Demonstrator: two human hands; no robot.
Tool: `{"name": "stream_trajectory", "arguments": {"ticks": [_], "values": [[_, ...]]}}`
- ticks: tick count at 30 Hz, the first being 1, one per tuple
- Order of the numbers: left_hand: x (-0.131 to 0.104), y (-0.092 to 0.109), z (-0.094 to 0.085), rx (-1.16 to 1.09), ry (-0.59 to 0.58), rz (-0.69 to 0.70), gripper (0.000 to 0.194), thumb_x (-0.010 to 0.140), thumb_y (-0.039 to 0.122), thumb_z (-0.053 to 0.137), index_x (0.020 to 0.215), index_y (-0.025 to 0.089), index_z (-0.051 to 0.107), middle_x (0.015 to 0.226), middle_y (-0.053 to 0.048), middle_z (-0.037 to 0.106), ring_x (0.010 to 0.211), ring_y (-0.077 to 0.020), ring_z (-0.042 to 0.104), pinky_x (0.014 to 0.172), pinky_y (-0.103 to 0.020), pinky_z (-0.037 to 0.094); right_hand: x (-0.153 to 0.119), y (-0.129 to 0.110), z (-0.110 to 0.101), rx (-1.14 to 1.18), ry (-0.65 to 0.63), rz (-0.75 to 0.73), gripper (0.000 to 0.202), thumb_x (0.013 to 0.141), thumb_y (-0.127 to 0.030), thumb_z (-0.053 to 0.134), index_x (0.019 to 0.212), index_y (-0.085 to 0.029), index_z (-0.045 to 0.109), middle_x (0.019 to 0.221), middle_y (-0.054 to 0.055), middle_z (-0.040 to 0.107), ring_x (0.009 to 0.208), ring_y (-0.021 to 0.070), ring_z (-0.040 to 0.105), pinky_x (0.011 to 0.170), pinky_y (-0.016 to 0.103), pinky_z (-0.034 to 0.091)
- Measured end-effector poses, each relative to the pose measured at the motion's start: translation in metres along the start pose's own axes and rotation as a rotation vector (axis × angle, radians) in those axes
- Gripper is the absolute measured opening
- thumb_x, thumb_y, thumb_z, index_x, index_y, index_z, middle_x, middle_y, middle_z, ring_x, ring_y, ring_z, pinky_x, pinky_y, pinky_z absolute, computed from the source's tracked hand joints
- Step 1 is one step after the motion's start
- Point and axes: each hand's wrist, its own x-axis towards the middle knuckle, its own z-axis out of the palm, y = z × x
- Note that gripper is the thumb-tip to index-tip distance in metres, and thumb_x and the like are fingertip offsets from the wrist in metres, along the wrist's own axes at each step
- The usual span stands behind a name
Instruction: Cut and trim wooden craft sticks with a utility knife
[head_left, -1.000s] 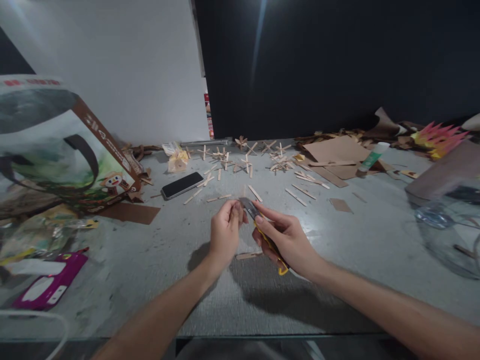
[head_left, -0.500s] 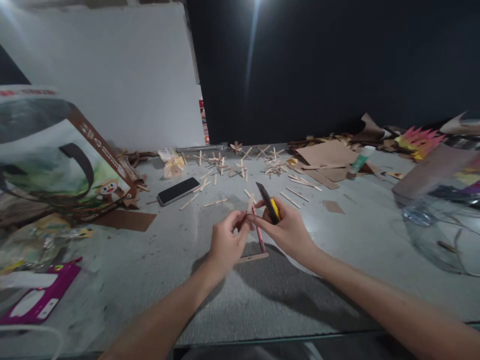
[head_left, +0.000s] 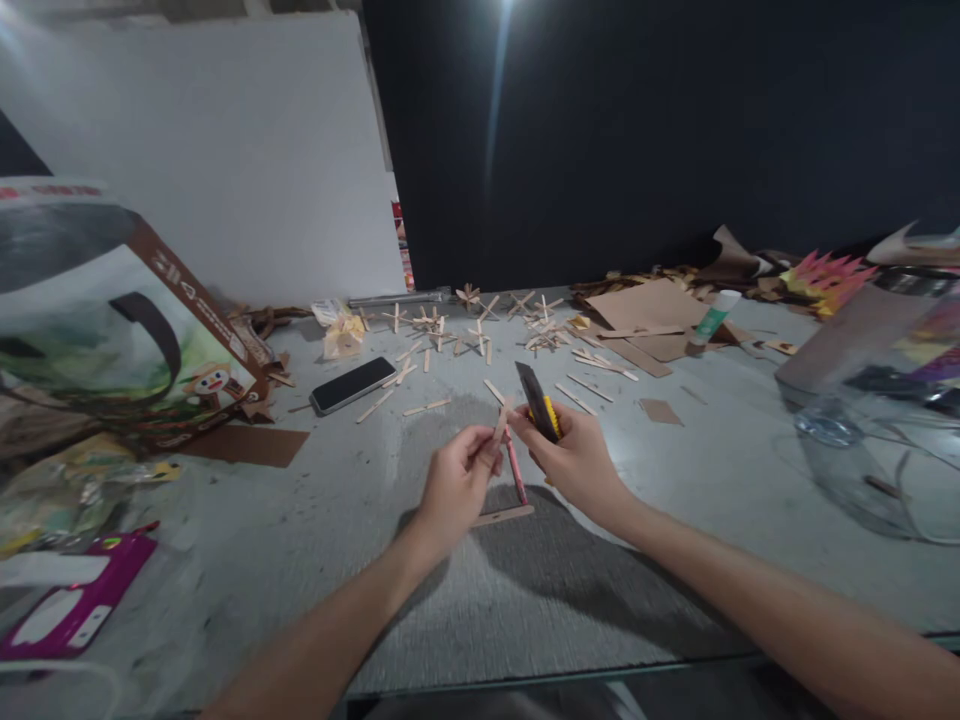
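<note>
Pinching a narrow, flat, pale-brown wooden stick (head_left: 500, 427), your left grip (head_left: 457, 482) is closed above the desk (head_left: 420, 625), between its front and back edges; your right grip (head_left: 581, 465) is wrapped around a dark cutter (head_left: 540, 405) with yellow ridges, its tip toward the back edge.

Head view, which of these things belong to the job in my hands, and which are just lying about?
Likely in the job:
wooden stick, in the left hand
box cutter, in the right hand
pink stick, near both hands

Apparently lying about:
phone
brown cardboard
purple object
</note>
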Motion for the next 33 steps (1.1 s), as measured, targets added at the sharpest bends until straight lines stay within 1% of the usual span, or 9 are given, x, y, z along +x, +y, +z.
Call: {"name": "stream_trajectory", "arguments": {"ticks": [3, 7, 12, 17, 20, 23, 25, 30, 33], "values": [[0.002, 0.002, -0.002, -0.206, -0.062, -0.161, 0.036, 0.081, 0.054, 0.070, 0.086, 0.019, 0.062, 0.059, 0.006, 0.042, 0.053, -0.0097, 0.036, 0.053, -0.024, 0.029, 0.001, 0.000, -0.001, 0.074, -0.031, 0.021, 0.040, 0.090, -0.057, 0.062, 0.093, -0.018, 0.067, 0.054, -0.007, 0.043, 0.048, 0.0110, 0.038, 0.046, 0.025, 0.030], [0.001, 0.008, -0.002, -0.449, -0.257, -0.379, 0.025, 0.065, 0.027, 0.077, 0.081, 0.020, 0.059, 0.062, 0.007, 0.040, 0.051, -0.0064, 0.027, 0.051, -0.023, 0.021, -0.001, -0.001, -0.005, 0.144, -0.138, -0.010, 0.037, 0.090, -0.052, 0.066, 0.100, -0.017, 0.070, 0.054, -0.008, 0.041, 0.045, 0.0090, 0.035, 0.044, 0.023, 0.029], [-0.003, 0.016, -0.002, -0.613, -0.340, -0.445, 0.030, 0.071, 0.023, 0.075, 0.099, 0.022, 0.064, 0.059, 0.010, 0.027, 0.048, -0.0072, 0.022, 0.054, -0.025, 0.036, -0.007, -0.004, -0.010, 0.254, -0.350, -0.013, 0.041, 0.093, -0.057, 0.062, 0.097, -0.018, 0.070, 0.055, -0.007, 0.042, 0.045, 0.0084, 0.036, 0.042, 0.022, 0.030], [-0.004, 0.014, -0.003, -0.604, -0.379, -0.484, 0.021, 0.077, 0.026, 0.077, 0.087, 0.022, 0.059, 0.059, 0.011, 0.025, 0.048, -0.0064, 0.024, 0.064, -0.030, 0.048, -0.008, -0.007, -0.003, 0.171, -0.237, 0.000, 0.045, 0.085, -0.063, 0.070, 0.078, -0.020, 0.063, 0.056, -0.006, 0.045, 0.046, 0.0084, 0.037, 0.042, 0.023, 0.030], [-0.003, 0.011, 0.001, -0.525, -0.282, -0.386, 0.029, 0.085, 0.047, 0.071, 0.084, 0.021, 0.058, 0.062, 0.007, 0.036, 0.051, -0.0088, 0.031, 0.056, -0.026, 0.038, -0.005, -0.006, 0.000, 0.179, -0.147, 0.054, 0.049, 0.083, -0.068, 0.070, 0.073, -0.021, 0.059, 0.053, -0.006, 0.043, 0.045, 0.0090, 0.037, 0.042, 0.024, 0.028], [-0.003, 0.008, 0.003, -0.331, -0.221, -0.224, 0.041, 0.090, 0.061, 0.062, 0.085, 0.021, 0.057, 0.061, 0.005, 0.042, 0.053, -0.0106, 0.034, 0.053, -0.026, 0.031, -0.001, -0.005, -0.001, 0.168, -0.142, 0.076, 0.050, 0.084, -0.068, 0.069, 0.073, -0.021, 0.058, 0.052, -0.006, 0.042, 0.045, 0.0091, 0.036, 0.042, 0.025, 0.027], [-0.005, 0.007, 0.003, -0.157, -0.174, -0.111, 0.043, 0.094, 0.063, 0.058, 0.089, 0.021, 0.058, 0.059, 0.007, 0.038, 0.053, -0.0109, 0.033, 0.053, -0.026, 0.029, 0.000, -0.004, -0.003, 0.151, -0.158, 0.054, 0.047, 0.089, -0.067, 0.065, 0.080, -0.021, 0.059, 0.054, -0.007, 0.043, 0.046, 0.0092, 0.036, 0.044, 0.024, 0.029], [-0.008, 0.003, -0.004, 0.068, 0.022, 0.070, 0.043, 0.103, 0.060, 0.046, 0.104, 0.020, 0.062, 0.062, 0.007, 0.038, 0.053, -0.0115, 0.035, 0.054, -0.027, 0.028, -0.008, -0.004, -0.012, -0.079, -0.151, -0.118, 0.038, 0.104, -0.054, 0.047, 0.124, -0.023, 0.053, 0.059, -0.008, 0.047, 0.048, 0.0118, 0.041, 0.050, 0.024, 0.032], [-0.008, 0.003, -0.009, 0.157, 0.134, 0.125, 0.040, 0.105, 0.056, 0.044, 0.102, 0.021, 0.062, 0.062, 0.006, 0.042, 0.054, -0.0118, 0.039, 0.054, -0.026, 0.030, -0.012, -0.007, -0.017, -0.269, -0.173, -0.240, 0.031, 0.107, -0.044, 0.043, 0.126, -0.022, 0.055, 0.069, -0.003, 0.060, 0.050, 0.0120, 0.050, 0.054, 0.025, 0.037]]}}
